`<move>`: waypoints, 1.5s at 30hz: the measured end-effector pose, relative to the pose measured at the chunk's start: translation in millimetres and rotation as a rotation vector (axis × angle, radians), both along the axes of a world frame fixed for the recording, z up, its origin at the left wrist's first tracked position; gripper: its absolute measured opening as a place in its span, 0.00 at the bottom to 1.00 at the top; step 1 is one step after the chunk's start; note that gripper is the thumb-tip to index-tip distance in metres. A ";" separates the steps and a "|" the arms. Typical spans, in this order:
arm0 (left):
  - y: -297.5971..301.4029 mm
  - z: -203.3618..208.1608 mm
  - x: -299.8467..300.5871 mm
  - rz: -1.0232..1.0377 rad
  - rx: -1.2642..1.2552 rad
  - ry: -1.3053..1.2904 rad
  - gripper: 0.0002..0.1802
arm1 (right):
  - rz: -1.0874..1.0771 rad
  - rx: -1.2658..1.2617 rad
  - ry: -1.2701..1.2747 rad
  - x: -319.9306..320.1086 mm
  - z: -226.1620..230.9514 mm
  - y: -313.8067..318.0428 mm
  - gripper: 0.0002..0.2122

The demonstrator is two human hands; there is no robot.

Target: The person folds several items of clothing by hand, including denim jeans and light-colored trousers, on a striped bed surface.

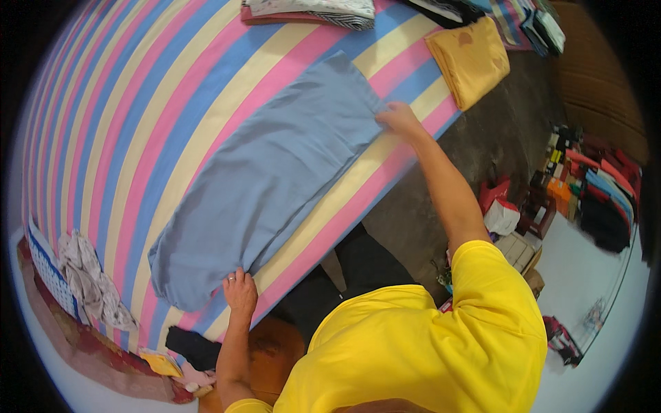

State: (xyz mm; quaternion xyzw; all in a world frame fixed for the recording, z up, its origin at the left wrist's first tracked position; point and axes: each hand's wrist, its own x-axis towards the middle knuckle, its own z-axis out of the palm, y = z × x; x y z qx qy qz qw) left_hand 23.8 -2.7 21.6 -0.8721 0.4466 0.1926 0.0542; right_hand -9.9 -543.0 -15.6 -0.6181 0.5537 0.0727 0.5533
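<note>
A blue-grey piece of cloth (268, 165), long and folded lengthwise, lies across the striped bedsheet (172, 103). Whether it is a garment I cannot tell. My left hand (241, 292), with a ring on one finger, pinches its edge near the lower end, where creases gather at the fingertips. At the upper right end of the same edge, my right hand (401, 120) grips the cloth with closed fingers, slightly blurred. Most of the cloth rests flat, with soft wrinkles toward my left hand.
A folded yellow-orange garment (471, 62) sits at the bed's right edge. Folded clothes (310, 12) are stacked at the far side. Crumpled grey cloth (89, 275) and a black cloth (193, 347) lie at lower left. Bags and boxes (527, 213) stand on the right, beyond the dark floor.
</note>
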 end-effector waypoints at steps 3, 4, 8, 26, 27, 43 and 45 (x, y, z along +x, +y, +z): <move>1.1 -6.7 -21.2 0.030 -0.049 0.022 0.03 | 0.096 0.037 0.013 -6.7 10.7 -21.5 0.11; -1.8 -7.9 -25.7 0.053 -0.041 0.055 0.04 | 0.067 0.034 0.001 -10.6 12.2 -30.7 0.10; -16.1 -1.2 -48.7 0.104 -0.076 0.164 0.03 | 0.126 0.015 0.091 -26.8 20.3 -50.8 0.10; -23.4 -0.7 -67.8 0.216 -0.035 0.136 0.05 | 0.829 -0.491 -0.197 97.5 -7.4 -67.4 0.13; -23.8 -2.3 -69.9 0.215 -0.020 0.122 0.05 | 0.804 -0.486 -0.245 97.7 -8.8 -62.9 0.12; -94.1 12.1 -84.7 0.328 -0.475 0.361 0.18 | 0.869 -1.408 -0.091 105.9 13.5 -153.7 0.11; -74.4 -8.3 -71.8 0.497 -0.501 0.084 0.26 | 0.975 -1.297 -0.283 120.4 20.1 -115.3 0.10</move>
